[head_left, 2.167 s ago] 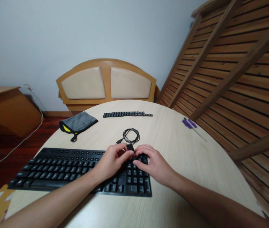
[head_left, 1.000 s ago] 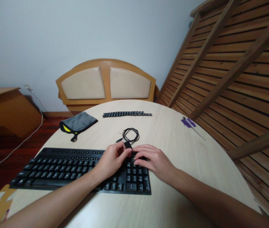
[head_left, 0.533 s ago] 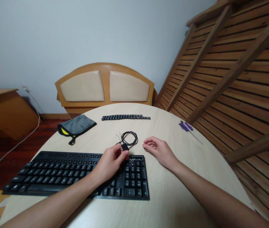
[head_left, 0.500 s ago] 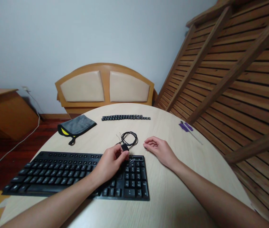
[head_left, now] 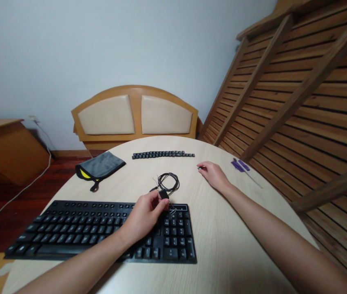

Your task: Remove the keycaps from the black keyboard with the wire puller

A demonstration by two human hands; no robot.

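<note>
My left hand (head_left: 144, 215) is closed on a keycap puller (head_left: 164, 194) with a black handle and thin wire prongs. It hovers over the upper right part of a black keyboard (head_left: 75, 229), the lower prongs above the number pad. To the right and farther off, my right hand (head_left: 214, 176) pinches a small dark keycap (head_left: 199, 168) just above the table. Beyond both hands, loose black keycaps (head_left: 161, 154) stand in lines near the table's far edge. The keyboard's coiled black cable (head_left: 177, 182) lies just behind the puller.
A grey cloth (head_left: 104, 163) with a yellow underside lies at the left of the round table (head_left: 222, 245). At the right edge is a purple brush-like tool (head_left: 238, 165) with a thin light handle. A headboard (head_left: 135, 110) and wooden slats (head_left: 301, 122) stand behind.
My right hand has moved away and to the right with the keycap, towards the far keycap lines. My left hand still holds the puller over the keyboard. The view has tilted slightly.
</note>
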